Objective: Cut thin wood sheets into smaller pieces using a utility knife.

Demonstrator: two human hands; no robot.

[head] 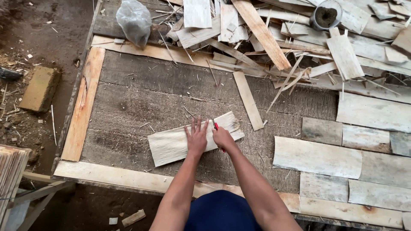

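The place was a rough woodworking workshop, seen from above. A wide tabletop (141, 92) of worn grey boards, edged with pale planks (83, 105), filled most of the view. Thin sheets of wood veneer (317, 156) lay flat in rows along its right side. A loose heap of offcuts, slats and splinters (274, 38) covered its far end, with a small round tin (326, 15) and a crumpled plastic bag (135, 21) among them. Wood fibres and shavings were scattered across the boards. Beside the tabletop was a bare dirt floor (38, 25), littered with chips, with a brick (39, 89) lying on it and a stack of thin wood sheets (10, 171) at the left edge.
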